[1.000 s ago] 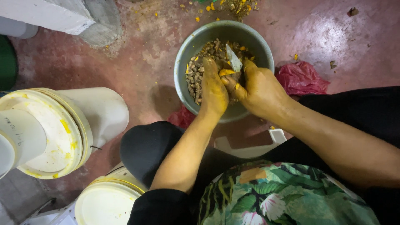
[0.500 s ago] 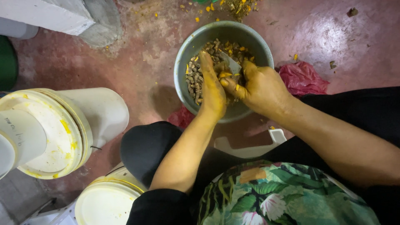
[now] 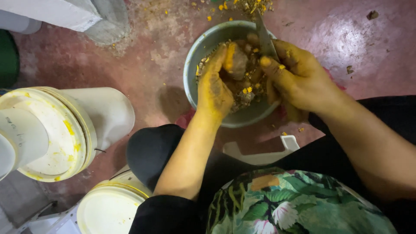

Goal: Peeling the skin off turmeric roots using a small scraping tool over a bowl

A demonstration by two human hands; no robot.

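Floor [image 3: 372, 56] right of bowl [image 3: 193, 69] open; 2 buckets [image 3: 65, 130] crowd left.

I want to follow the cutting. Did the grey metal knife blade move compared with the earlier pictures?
Yes. The grey metal knife blade in the right hand now points up past the far rim of the round grey metal bowl; earlier it lay inside.

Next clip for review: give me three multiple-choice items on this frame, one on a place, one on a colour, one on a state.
1. Where does the metal bowl stand?
A. on the reddish floor
B. on a bucket lid
C. on the person's lap

2. What colour stains both hands?
A. blue
B. yellow
C. white

3. What is the right hand doing?
A. resting flat on the floor
B. hanging empty
C. gripping a knife

Answers: 1 A, the floor surrounds the bowl. 2 B, the left hand and the right are coated yellow. 3 C, its fingers wrap the handle, blade pointing up beside the brown root held in the left.
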